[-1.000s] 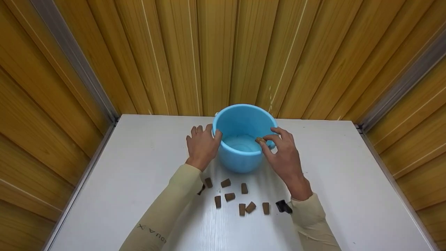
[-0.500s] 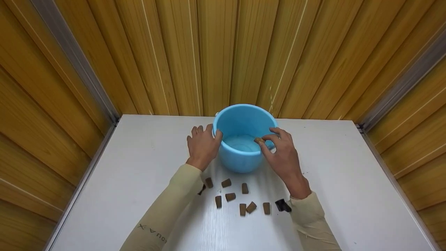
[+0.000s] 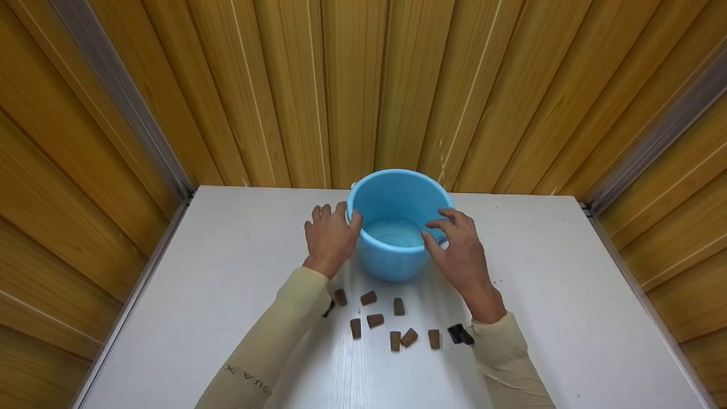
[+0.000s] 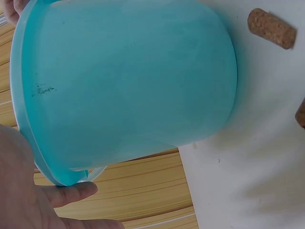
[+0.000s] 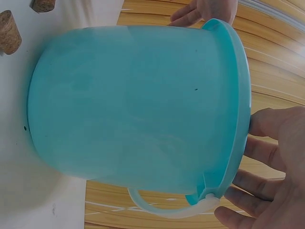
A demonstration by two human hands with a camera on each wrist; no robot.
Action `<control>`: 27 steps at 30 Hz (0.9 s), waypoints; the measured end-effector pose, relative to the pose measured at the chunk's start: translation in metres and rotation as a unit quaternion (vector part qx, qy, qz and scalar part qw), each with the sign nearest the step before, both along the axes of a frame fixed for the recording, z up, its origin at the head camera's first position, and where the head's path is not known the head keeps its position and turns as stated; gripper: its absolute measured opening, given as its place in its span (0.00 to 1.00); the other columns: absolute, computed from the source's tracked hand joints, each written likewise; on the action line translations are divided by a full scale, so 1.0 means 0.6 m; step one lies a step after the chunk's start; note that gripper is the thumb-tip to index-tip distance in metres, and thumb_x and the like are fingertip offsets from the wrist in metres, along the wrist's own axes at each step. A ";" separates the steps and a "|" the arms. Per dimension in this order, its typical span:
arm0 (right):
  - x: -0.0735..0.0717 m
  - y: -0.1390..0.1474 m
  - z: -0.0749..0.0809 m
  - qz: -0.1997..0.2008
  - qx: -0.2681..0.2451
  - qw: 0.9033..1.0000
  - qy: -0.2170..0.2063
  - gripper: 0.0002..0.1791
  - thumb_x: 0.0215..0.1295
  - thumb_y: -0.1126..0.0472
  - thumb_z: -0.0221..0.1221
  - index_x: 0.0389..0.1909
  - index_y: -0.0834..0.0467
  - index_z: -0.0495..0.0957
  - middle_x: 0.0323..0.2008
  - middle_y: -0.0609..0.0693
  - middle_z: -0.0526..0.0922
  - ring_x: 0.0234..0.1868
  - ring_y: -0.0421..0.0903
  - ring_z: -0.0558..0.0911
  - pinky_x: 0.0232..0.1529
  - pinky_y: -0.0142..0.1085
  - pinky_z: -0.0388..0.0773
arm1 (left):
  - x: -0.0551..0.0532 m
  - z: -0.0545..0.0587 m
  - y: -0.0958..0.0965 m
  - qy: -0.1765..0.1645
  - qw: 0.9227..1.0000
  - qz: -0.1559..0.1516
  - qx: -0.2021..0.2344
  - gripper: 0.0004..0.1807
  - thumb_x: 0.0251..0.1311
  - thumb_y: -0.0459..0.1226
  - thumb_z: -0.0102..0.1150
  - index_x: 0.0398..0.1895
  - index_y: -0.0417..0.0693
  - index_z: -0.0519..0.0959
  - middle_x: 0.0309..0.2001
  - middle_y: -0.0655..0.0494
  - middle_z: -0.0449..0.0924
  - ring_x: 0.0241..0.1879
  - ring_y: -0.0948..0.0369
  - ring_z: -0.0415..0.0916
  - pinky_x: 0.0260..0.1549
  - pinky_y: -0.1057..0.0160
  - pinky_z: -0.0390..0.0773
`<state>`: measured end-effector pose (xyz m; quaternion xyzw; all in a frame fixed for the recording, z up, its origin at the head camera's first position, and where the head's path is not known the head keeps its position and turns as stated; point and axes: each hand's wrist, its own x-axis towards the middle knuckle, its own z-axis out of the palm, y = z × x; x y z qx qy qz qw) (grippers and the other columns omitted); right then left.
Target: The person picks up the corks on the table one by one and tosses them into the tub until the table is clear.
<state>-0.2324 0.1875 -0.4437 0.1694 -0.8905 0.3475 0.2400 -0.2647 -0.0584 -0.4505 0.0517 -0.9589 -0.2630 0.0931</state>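
Observation:
A light-blue plastic bucket (image 3: 392, 264) stands upright on the white table. At the near-left of its rim, my left hand (image 3: 332, 236) grips the edge, thumb over the top and fingers down the outside. My right hand (image 3: 463, 250) is over the right side of the rim, thumb and forefinger spread apart with nothing between them. In front of the bucket lie several tapered brown cork stoppers (image 3: 375, 321), and the left wrist view shows the grainy side of one cork stopper (image 4: 271, 28). No stopper shows on the visible part of the bucket's floor.
The white table (image 3: 238, 244) runs back to a wall of wood-look panels (image 3: 352, 85), with similar panels on both sides. A curved white handle (image 5: 176, 210) hangs at the bucket's side. Black wrist gear (image 3: 459, 334) sticks out by the right sleeve.
My right thumb and forefinger have parted, and the cork stopper they pinched over the bucket is out of sight. My left hand and the bucket have stayed in place.

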 end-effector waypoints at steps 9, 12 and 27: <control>0.004 0.002 -0.002 -0.005 0.004 1.000 -0.008 0.13 0.66 0.63 0.73 0.48 0.65 0.87 0.63 0.64 0.79 0.68 0.64 0.73 0.63 0.63 0.76 | 0.000 0.000 -0.003 -0.001 1.000 0.000 0.006 0.34 0.77 0.56 0.41 0.73 0.45 0.77 0.65 0.38 0.78 0.71 0.39 0.67 0.65 0.32 0.69; 0.006 0.003 -0.003 -0.005 0.002 1.000 -0.007 0.12 0.66 0.64 0.73 0.47 0.65 0.87 0.63 0.64 0.79 0.68 0.64 0.73 0.63 0.62 0.76 | 0.000 0.000 -0.003 0.000 1.000 0.000 0.005 0.34 0.77 0.56 0.40 0.73 0.45 0.77 0.66 0.38 0.78 0.71 0.39 0.67 0.65 0.32 0.69; 0.028 0.015 -0.004 -0.005 -0.010 1.000 0.017 0.13 0.65 0.67 0.73 0.48 0.66 0.87 0.62 0.64 0.79 0.68 0.65 0.74 0.63 0.62 0.77 | 0.004 -0.002 -0.003 0.020 1.000 -0.003 0.006 0.32 0.77 0.55 0.42 0.70 0.45 0.79 0.61 0.39 0.81 0.66 0.41 0.71 0.61 0.34 0.74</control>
